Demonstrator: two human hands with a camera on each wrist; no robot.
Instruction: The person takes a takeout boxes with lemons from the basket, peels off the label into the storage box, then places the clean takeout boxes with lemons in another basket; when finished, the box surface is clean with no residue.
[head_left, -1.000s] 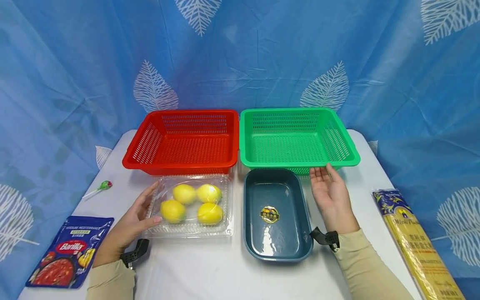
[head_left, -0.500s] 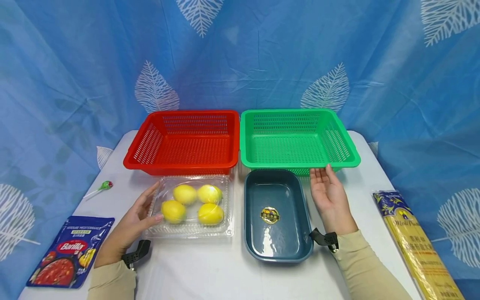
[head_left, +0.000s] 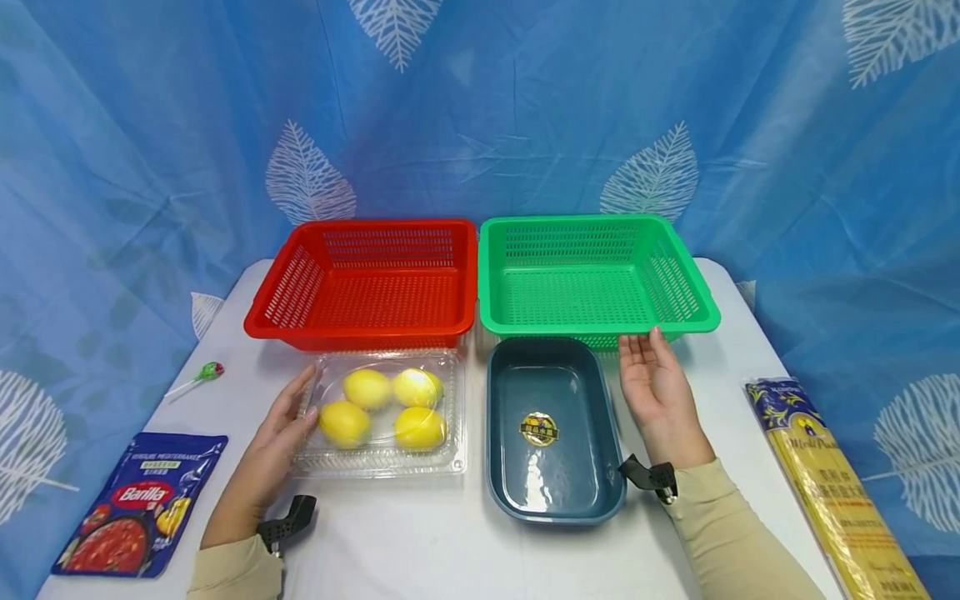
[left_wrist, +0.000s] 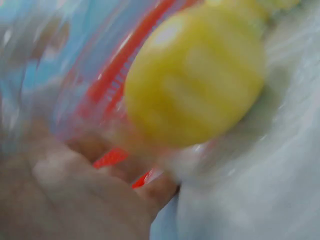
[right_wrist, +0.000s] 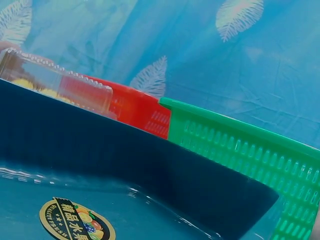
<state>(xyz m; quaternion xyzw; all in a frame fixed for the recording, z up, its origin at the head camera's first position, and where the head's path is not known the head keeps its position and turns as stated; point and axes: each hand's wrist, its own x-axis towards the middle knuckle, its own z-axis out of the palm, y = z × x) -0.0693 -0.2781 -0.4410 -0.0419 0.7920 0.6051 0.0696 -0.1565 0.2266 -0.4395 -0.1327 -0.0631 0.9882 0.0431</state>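
Note:
A clear plastic clamshell box (head_left: 390, 463) holding several lemons (head_left: 420, 427) lies in front of the red basket. My left hand (head_left: 267, 454) rests along the left side of this box, its fingers fairly straight and its thumb by the lid's edge. The left wrist view shows the fingers behind the plastic, blurred, below a lemon (left_wrist: 195, 80). My right hand (head_left: 662, 400) lies palm up to the right of a dark blue dish (head_left: 555, 467) with a gold sticker. Its fingers are extended and hold nothing, the fingertips right under the rim of the green basket (head_left: 600, 328).
The red basket (head_left: 360, 332) stands left of the green one at the back. A blue Barilla sauce pouch (head_left: 142, 504) and a lollipop (head_left: 212, 370) lie at the left. A yellow pack of spaghetti (head_left: 832, 483) lies along the right table edge.
My left hand has shifted slightly; its thumb has drawn up and back from the box's front left part toward the lemon side. The right hand has not moved.

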